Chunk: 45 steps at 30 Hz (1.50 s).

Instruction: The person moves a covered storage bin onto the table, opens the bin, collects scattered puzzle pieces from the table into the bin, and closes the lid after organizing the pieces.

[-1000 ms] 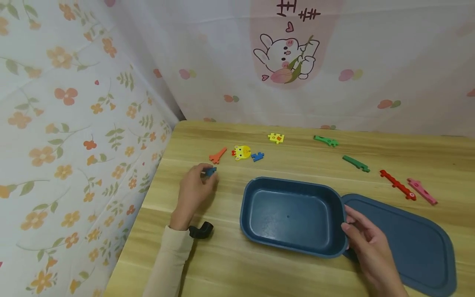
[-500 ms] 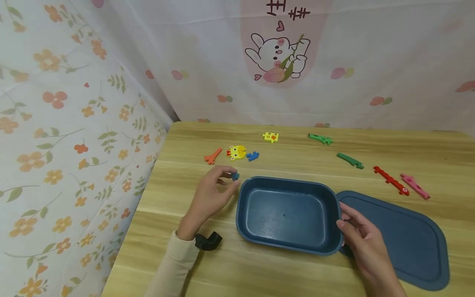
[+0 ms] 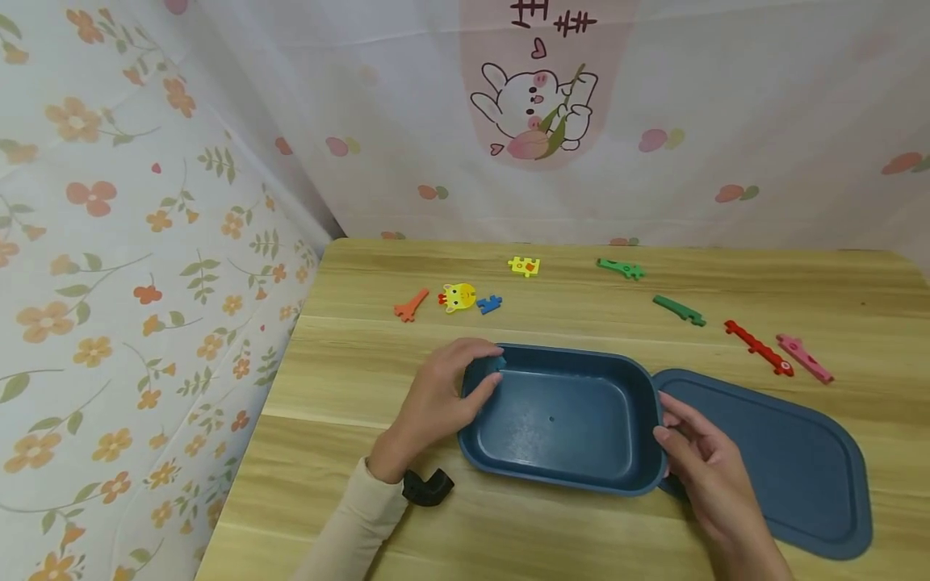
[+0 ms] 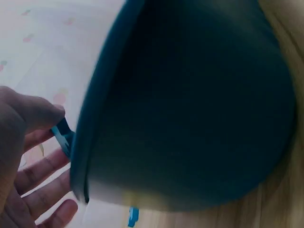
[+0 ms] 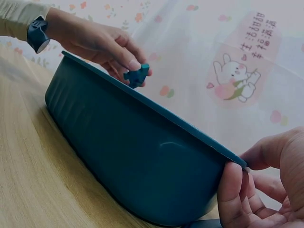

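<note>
My left hand [image 3: 445, 395] pinches a small blue puzzle piece [image 5: 137, 76] between thumb and fingertips, just over the left end of a dark blue box [image 3: 567, 420]. In the left wrist view the puzzle piece [image 4: 62, 135] shows beside the box's rim. The box stands on the table, and its inside looks bare. At its right end my right hand [image 3: 708, 468] grips the rim, thumb on top; the right wrist view shows those fingers [image 5: 230, 190] on the wall. Under and beyond that hand lies the matching flat lid [image 3: 785, 460].
Toward the back lie an orange piece [image 3: 412, 306], a yellow giraffe head [image 3: 458, 298], another blue piece [image 3: 490, 304] and a yellow piece [image 3: 525, 266]. Further right are green pieces [image 3: 621, 269], a red one [image 3: 759, 349] and a pink one [image 3: 805, 358]. A printed curtain [image 3: 392, 121] hangs behind the table.
My left hand has carried the blue puzzle piece rightward, from the table's left side to over the box's left end. The right hand keeps its grip on the rim. The head view has shifted slightly.
</note>
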Each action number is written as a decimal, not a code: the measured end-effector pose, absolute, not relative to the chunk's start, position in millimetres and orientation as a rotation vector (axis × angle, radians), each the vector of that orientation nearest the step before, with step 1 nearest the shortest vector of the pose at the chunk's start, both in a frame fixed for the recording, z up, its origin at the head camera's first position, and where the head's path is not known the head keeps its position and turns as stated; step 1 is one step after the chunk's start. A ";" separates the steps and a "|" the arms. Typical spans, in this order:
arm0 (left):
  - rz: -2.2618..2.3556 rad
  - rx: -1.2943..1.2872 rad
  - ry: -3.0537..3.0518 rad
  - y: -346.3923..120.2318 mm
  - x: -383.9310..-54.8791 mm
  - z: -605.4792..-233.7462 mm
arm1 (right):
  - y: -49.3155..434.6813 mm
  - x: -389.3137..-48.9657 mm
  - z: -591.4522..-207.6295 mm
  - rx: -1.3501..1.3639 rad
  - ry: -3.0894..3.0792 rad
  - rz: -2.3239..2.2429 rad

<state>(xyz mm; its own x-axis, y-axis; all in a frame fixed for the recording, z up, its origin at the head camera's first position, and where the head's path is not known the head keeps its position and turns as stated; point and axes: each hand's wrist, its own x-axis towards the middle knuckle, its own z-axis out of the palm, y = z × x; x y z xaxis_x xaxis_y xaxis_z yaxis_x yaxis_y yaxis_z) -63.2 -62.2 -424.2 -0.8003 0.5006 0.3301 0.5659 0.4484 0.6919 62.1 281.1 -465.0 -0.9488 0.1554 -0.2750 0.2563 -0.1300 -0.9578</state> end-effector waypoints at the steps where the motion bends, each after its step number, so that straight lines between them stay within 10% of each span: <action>1: -1.280 -0.982 -2.610 -60.0 -61.9 -424.0 | 281.3 62.2 -464.8 0.485 2.025 -2.260; 45: -1.006 -1.047 -2.621 -53.5 -73.2 -420.5 | 280.2 63.4 -459.4 0.395 2.038 -2.275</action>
<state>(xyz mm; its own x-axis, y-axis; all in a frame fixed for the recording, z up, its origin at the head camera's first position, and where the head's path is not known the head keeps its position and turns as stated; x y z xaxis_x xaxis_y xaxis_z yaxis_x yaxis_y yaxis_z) -73.2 -53.5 -420.5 -0.7465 0.5594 0.3604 0.6568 0.5326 0.5338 63.4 280.2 -459.4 -0.9653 0.1239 -0.2300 0.2150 -0.1235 -0.9688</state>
